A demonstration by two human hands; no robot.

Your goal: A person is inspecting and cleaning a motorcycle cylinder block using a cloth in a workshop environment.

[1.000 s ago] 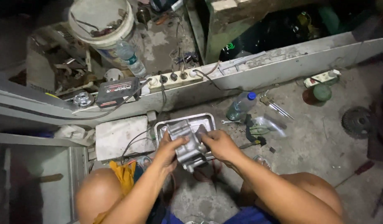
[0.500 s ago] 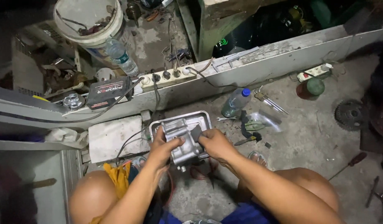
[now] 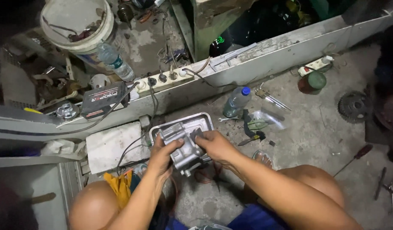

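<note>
Knees frame the bottom of the view, and just beyond them both hands grip a grey cast-metal engine part held above a shallow metal tray on the concrete floor. The left hand clasps its near-left side, fingers wrapped over the edge; the right hand clamps the right side, thumb on top. The casting looks heavy, rigid and possibly oily, so a two-handed hold on its thick outer walls, away from thin fins and sharp edges, seems soundest. Right of the tray stands a clear plastic bottle with a blue cap, with small tools beside it. Farther off, a power strip rests on a pale ledge, and a white bucket stands beyond.
</note>
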